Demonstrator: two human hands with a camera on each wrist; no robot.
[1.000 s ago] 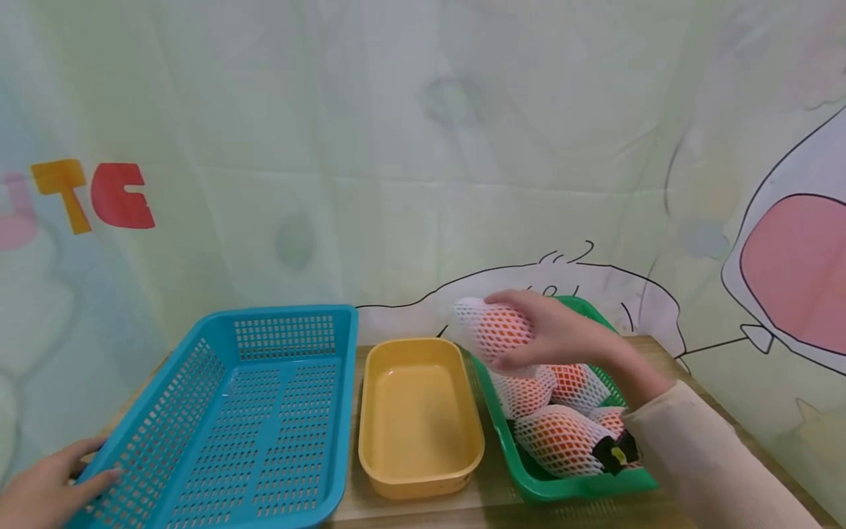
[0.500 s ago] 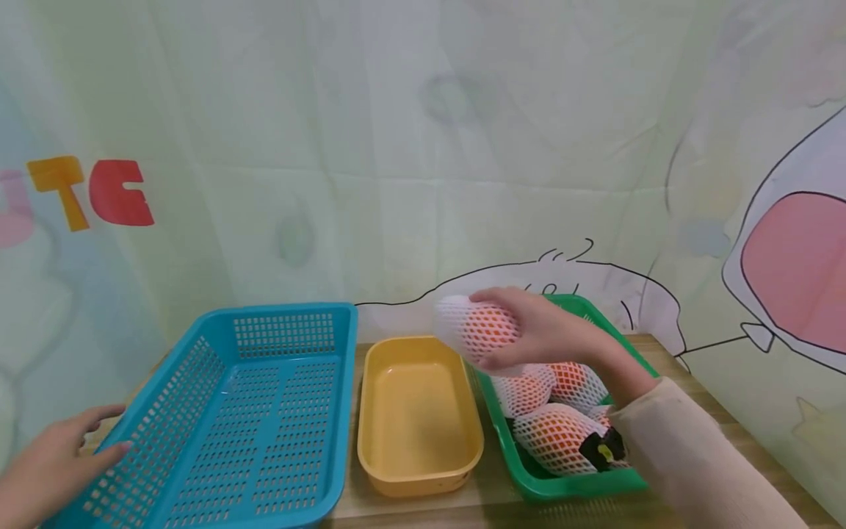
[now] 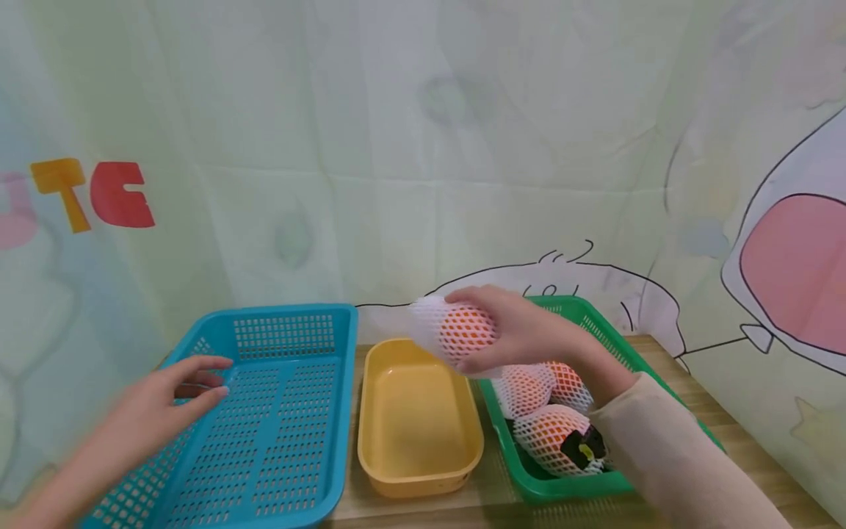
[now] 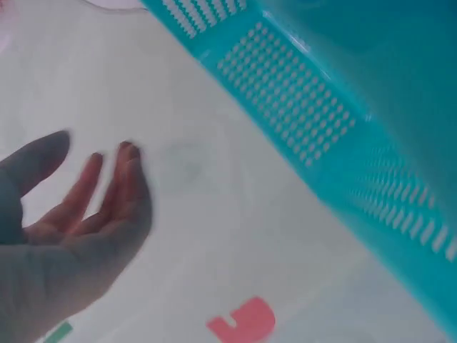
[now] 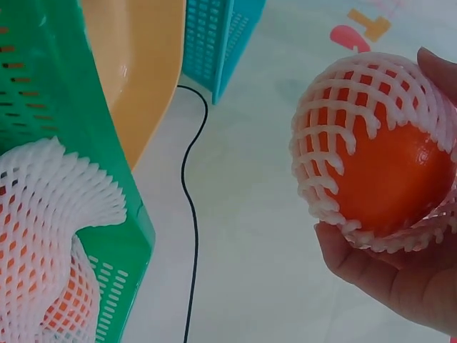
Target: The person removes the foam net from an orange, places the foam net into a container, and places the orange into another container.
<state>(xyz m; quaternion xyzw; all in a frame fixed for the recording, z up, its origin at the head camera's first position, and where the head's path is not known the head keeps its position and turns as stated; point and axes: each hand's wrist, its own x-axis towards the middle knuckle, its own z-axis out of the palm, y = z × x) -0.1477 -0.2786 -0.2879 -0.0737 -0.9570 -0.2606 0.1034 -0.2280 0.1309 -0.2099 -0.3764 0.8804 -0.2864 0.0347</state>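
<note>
Left hand (image 3: 164, 399) has moved rightward, seemingly relaxed; right hand (image 3: 525, 330) grips netted fruit (image 3: 466, 332).

Above the yellow tray (image 3: 419, 419) and the right half of the blue basket (image 3: 271, 433), open air leaves the right hand (image 3: 512, 329) and its netted fruit (image 3: 465, 332) a way leftward over the rims. The left hand (image 3: 173, 400) obstructs the blue basket's left side. Lower down, the green basket (image 3: 562, 488) and its piled fruits (image 3: 554, 433) block passage, while the backdrop (image 3: 377, 176) closes the far side
</note>
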